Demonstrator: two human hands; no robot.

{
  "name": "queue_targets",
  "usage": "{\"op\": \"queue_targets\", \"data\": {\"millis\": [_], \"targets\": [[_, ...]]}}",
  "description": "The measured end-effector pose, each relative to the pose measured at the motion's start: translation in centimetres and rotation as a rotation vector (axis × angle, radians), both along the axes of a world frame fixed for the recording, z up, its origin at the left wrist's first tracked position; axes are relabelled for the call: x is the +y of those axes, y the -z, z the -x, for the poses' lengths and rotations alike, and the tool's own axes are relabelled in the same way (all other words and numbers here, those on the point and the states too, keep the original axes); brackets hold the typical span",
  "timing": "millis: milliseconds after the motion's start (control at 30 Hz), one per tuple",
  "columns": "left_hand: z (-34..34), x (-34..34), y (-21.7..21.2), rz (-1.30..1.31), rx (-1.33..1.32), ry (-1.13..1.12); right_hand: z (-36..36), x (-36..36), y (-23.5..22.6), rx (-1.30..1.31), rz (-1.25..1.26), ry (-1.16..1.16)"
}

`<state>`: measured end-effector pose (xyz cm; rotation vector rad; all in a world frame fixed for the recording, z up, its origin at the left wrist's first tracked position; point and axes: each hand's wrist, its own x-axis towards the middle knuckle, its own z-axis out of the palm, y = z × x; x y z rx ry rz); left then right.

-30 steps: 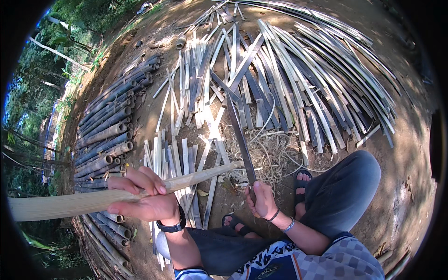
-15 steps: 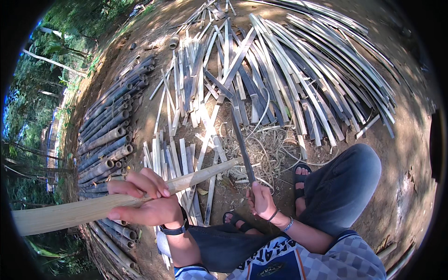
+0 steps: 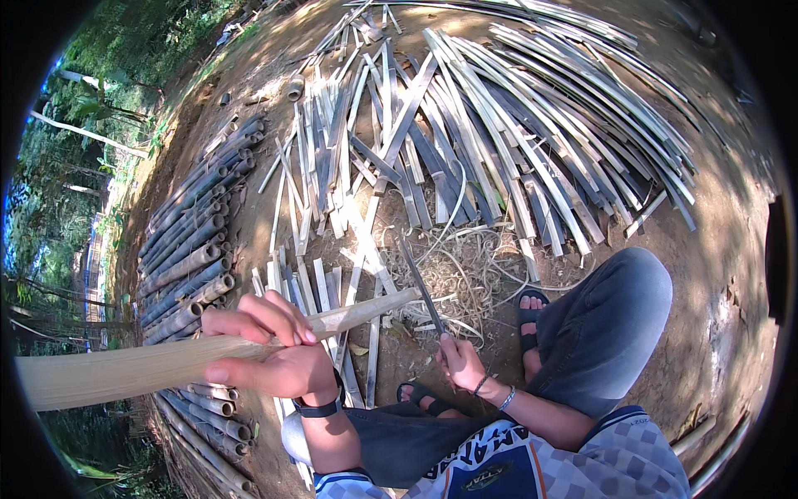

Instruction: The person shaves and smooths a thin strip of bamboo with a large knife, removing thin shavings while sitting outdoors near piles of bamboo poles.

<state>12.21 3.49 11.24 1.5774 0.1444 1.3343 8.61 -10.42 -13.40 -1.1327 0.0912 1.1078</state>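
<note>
1. Left hand (image 3: 287,368): fingers (image 3: 229,323) wrapped around a bamboo strip (image 3: 116,370) running leftward, its narrow end right at the knife (image 3: 431,308).
2. Right hand (image 3: 461,363): fingers clenched on the knife.
3. Curly shavings (image 3: 472,270) on the ground (image 3: 690,349) beyond.
4. Split bamboo pieces (image 3: 517,154) piled farther off.

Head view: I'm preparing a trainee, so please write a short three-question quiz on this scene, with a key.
1. Which grip holds the long, dark, narrow metal blade?
2. True or false: the long, pale, flat bamboo strip is in the left grip.
3. The curly, pale shavings lie on: (A) grey trousers; (B) brown earth ground; (C) round, dark bamboo poles.

Key: 1. Right grip; 2. True; 3. B.
</note>
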Motion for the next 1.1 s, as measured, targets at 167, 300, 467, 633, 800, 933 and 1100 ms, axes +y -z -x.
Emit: {"op": "queue_targets", "data": {"millis": [167, 300, 467, 633, 800, 933, 1100], "targets": [[-0.2, 0.0, 0.1, 0.015, -0.012, 0.058, -2.8, -0.9, -5.2, -0.117, -0.144, 0.165], [-0.7, -0.6, 0.1, 0.008, 0.003, 0.056, -1.7, -1.0, -4.3, -0.140, -0.108, 0.194], [0.1, 0.8, -0.1, 0.039, 0.007, -0.005, -0.4, -0.1, -0.8, -0.063, -0.022, 0.066], [-0.6, 0.0, 0.0, 0.017, 0.017, -0.008, -2.9, -0.9, -6.0, -0.209, -0.200, 0.240], [-1.2, 0.0, 0.0, 0.034, 0.002, 0.025, -0.1, -0.4, -0.9, -0.006, 0.032, 0.072], [-1.1, 0.3, 0.0, -0.002, 0.032, 0.015, -2.5, -0.9, -3.1, 0.085, -0.025, 0.120], [-2.0, -0.9, -0.1, 0.006, 0.023, 0.024, -2.1, -0.8, -4.0, -0.273, -0.123, 0.255]]}}
